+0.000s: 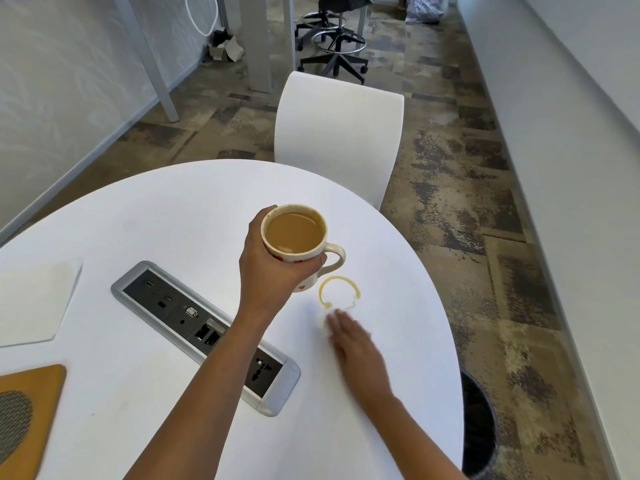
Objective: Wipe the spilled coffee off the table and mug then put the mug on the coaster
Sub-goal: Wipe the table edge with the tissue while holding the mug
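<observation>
Far to the left of the left hand's grip, a white hexagonal coaster (33,299) lies flat on the round white desk (173,209), and nearer the person, at the desk's left edge, sits a mustard-coloured pad with a grey mesh patch (24,410). Between those and the grip, a silver-framed socket panel (204,336) with ports and a power outlet is set into the desk, running at a slant and passing under the left forearm. The left hand (270,271) wraps around the body of a cream mug (298,247) with small red hearts, thumb on the near wall and fingers curled round the far side; the mug is upright, its handle points right, away from the palm, and it is filled with milky coffee nearly to the rim. Whether its base touches the desk cannot be told. Just to the right of and below this grip, a tan coffee ring (339,292) marks the desk, broken at its near side. At that break, the right hand (353,341), blurred, lies fingers forward and flat over a small white wad of tissue (323,320), pressing it on the desk; how far the fingers are spread cannot be told. Beyond the mug, a white chair (339,140) stands at the desk's far edge, and a black bin (479,427) sits on the floor, right of the right forearm.
</observation>
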{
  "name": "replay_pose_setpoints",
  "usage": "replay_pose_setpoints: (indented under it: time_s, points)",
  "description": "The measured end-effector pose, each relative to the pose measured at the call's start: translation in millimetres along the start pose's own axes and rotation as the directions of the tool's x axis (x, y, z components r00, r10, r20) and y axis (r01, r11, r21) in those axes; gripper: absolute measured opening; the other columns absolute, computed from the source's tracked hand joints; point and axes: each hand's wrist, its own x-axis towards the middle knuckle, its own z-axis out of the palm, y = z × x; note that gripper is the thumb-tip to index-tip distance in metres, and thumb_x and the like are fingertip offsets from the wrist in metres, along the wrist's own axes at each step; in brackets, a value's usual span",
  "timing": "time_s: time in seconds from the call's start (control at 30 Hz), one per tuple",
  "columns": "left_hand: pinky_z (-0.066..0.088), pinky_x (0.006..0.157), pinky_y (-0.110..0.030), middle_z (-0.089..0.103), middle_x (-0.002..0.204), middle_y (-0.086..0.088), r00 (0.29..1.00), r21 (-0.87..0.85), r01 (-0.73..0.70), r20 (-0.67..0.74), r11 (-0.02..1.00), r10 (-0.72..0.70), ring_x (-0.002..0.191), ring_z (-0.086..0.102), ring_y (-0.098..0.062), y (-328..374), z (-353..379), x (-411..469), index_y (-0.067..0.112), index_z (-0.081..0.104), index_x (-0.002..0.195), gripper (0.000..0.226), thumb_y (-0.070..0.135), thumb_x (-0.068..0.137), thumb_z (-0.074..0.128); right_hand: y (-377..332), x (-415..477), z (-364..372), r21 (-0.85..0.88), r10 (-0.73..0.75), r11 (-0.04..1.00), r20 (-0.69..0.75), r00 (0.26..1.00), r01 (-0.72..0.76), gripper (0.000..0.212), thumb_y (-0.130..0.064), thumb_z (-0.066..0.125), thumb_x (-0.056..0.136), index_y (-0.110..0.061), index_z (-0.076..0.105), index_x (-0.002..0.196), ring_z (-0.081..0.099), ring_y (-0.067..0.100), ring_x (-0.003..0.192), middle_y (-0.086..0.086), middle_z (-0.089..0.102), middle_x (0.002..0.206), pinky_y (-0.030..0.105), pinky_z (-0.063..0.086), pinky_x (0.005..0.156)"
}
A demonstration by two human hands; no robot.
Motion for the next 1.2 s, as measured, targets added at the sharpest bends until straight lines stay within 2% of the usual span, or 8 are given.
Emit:
replay_pose_setpoints:
  time_s: [0.13,0.33,0.5,0.63,0.73,0.93,1.07,1.2]
  points:
    - [0.046,0.088,-0.020,0.055,0.116,0.022,1.000,0.009,-0.001,-0.008,1.000,0.001,0.105,0.051,0.005,-1,-3,3,0.031,0.047,0.122,0.085,0.024,0.050,0.091,35,32,-28,0.012,0.265,0.964,-0.087,0.960,-0.265,0.045,-0.023,0.037,0.101,-0.020,0.031,0.145,0.018,0.010,0.144,-0.003,0.024,0.156,0.028,0.020,0.112]
    - [0.048,0.090,-0.026,0.053,0.117,0.021,1.000,0.017,0.001,-0.006,1.000,-0.001,0.108,0.050,0.001,-4,-1,4,0.030,0.046,0.124,0.086,0.026,0.051,0.090,21,85,-21,0.004,0.308,0.951,-0.093,0.947,-0.309,0.045,-0.018,0.032,0.102,-0.012,0.027,0.146,0.017,0.013,0.145,0.003,0.023,0.156,0.026,0.021,0.109]
    - [0.048,0.093,-0.029,0.056,0.120,0.016,1.000,0.012,0.015,-0.020,1.000,-0.015,0.110,0.053,-0.002,-7,1,11,0.028,0.048,0.123,0.085,0.023,0.050,0.091,-16,90,10,-0.001,0.036,0.999,0.077,0.996,-0.036,0.046,-0.018,0.032,0.102,-0.010,0.025,0.147,0.016,0.016,0.145,0.006,0.020,0.157,0.024,0.009,0.116]
    - [0.046,0.090,-0.024,0.053,0.117,0.022,1.000,0.019,0.011,-0.013,1.000,-0.011,0.107,0.051,0.003,-9,1,13,0.031,0.046,0.123,0.085,0.026,0.050,0.091,-37,58,29,0.099,-0.307,0.951,0.220,0.926,0.292,0.041,-0.014,0.040,0.100,-0.010,0.038,0.141,0.027,0.019,0.142,0.007,0.034,0.151,0.024,0.012,0.116]
    - [0.046,0.088,-0.020,0.053,0.117,0.021,1.000,0.024,0.014,-0.012,1.000,-0.014,0.105,0.050,0.008,-9,0,12,0.031,0.046,0.123,0.085,0.026,0.051,0.090,-21,47,21,0.103,-0.362,0.932,0.235,0.902,0.347,0.040,-0.014,0.038,0.101,-0.017,0.041,0.141,0.030,0.011,0.140,-0.002,0.038,0.150,0.016,0.018,0.111]
    - [0.046,0.089,-0.024,0.054,0.115,0.025,0.999,0.011,0.037,-0.014,0.999,-0.037,0.104,0.050,0.012,-9,-6,8,0.034,0.047,0.120,0.083,0.023,0.051,0.090,32,65,-22,0.023,0.030,0.999,0.060,0.998,-0.031,0.041,-0.014,0.034,0.101,-0.024,0.039,0.141,0.026,0.004,0.140,-0.010,0.032,0.152,0.006,0.015,0.102]
    - [0.047,0.088,-0.023,0.052,0.113,0.028,0.999,0.015,0.036,-0.021,0.999,-0.036,0.103,0.049,0.014,-7,-8,6,0.036,0.046,0.120,0.082,0.026,0.051,0.090,43,51,-32,-0.053,0.250,0.965,-0.130,0.960,-0.258,0.047,-0.003,0.034,0.098,-0.020,0.039,0.142,0.031,0.009,0.139,-0.006,0.034,0.151,0.022,0.030,0.104]
    - [0.048,0.089,-0.025,0.053,0.114,0.025,0.999,0.003,0.028,-0.020,1.000,-0.028,0.103,0.049,0.013,-2,-8,2,0.036,0.046,0.119,0.082,0.025,0.052,0.090,9,35,-11,0.040,0.381,0.924,-0.210,0.901,-0.381,0.048,0.000,0.034,0.096,-0.018,0.040,0.140,0.035,0.013,0.137,0.000,0.037,0.150,0.025,0.030,0.105]
